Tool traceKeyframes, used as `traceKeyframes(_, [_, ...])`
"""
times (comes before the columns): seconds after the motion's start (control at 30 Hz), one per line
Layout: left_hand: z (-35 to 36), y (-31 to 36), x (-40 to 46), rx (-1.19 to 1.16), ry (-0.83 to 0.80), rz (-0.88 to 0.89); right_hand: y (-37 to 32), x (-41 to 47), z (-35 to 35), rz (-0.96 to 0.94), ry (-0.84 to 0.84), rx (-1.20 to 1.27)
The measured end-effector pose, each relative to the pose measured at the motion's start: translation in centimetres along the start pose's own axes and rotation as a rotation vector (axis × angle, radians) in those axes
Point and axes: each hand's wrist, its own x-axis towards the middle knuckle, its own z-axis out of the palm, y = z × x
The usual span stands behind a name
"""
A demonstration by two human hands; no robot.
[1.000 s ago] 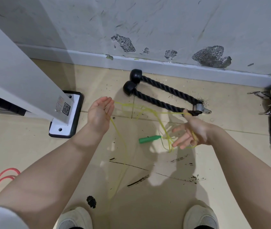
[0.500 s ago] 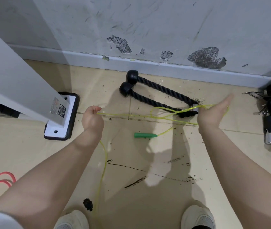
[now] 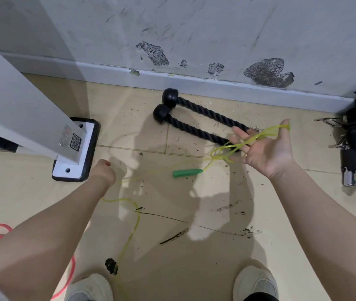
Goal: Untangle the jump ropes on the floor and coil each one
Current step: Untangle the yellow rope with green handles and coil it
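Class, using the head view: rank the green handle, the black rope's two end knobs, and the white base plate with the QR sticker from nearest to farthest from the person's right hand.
1. Green handle: just left of and below the right hand.
2. Black end knobs: farther left, toward the wall.
3. White base plate: far left, beside the left hand.

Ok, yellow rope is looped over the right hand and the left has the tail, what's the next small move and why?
Probably feed another turn: bring the left hand, which grips the yellow rope, across to the open right hand and lay a new loop over its thumb and fingers. Only a few loops hang there, the green handle dangles below them, and a long slack run trails to the floor by the shoes.
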Motion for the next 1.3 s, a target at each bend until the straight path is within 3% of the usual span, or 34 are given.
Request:
traceKeyframes(0.1, [0.4, 0.8, -1.0, 0.335, -0.161, -0.006, 0.3, -0.4, 2.1, 0.076, -0.142, -0.207])
traceKeyframes(0.17, [0.5, 2.5, -2.8, 0.627, -0.074, 0.109, 0.9, -0.4, 3.6, 0.124, -0.166, -0.302])
traceKeyframes(0.2, [0.8, 3.6, -3.9, 0.647, -0.027, 0.210, 1.2, -0.3, 4.3, 0.144, -0.174, -0.339])
traceKeyframes(0.27, [1.6, 6.1, -6.3, 0.430, -0.115, 0.517, 1.9, -0.5, 5.4, 0.175, -0.209, -0.366])
traceKeyframes(0.33, [2.5, 8.4, -9.2, 0.057, -0.404, 0.702, 2.2, -0.9, 6.2, 0.195, -0.253, -0.326])
traceKeyframes(0.43, [3.9, 10.2, -12.6, -0.344, -0.734, 0.619, 2.6, -1.4, 7.1, 0.188, -0.264, -0.258])
traceKeyframes(0.53, [4.4, 11.1, -13.4, -0.569, -0.786, 0.473, 2.9, -1.6, 7.1, 0.156, -0.267, -0.240])
traceKeyframes(0.63, [4.1, 10.6, -13.5, -0.571, -0.815, 0.492, 3.2, -1.4, 6.7, 0.167, -0.255, -0.178])
traceKeyframes(0.83, [5.8, 9.6, -13.8, -0.589, -0.655, 0.452, 3.9, -0.7, 6.7, 0.163, -0.272, 0.157])
traceKeyframes(0.97, [5.7, 9.5, -13.4, -0.622, -0.763, 0.357, 3.7, -0.3, 6.9, 0.172, -0.305, 0.295])
traceKeyframes(1.07, [5.3, 9.4, -12.6, -0.642, -0.781, 0.365, 3.0, -0.3, 6.5, 0.174, -0.274, 0.169])
traceKeyframes(1.17, [4.5, 9.3, -11.5, -0.763, -0.676, 0.287, 2.4, -0.4, 5.3, 0.261, -0.167, -0.053])
traceKeyframes(1.3, [3.9, 8.9, -10.3, -0.792, -0.581, 0.315, 3.1, -0.9, 4.0, 0.314, -0.222, -0.191])
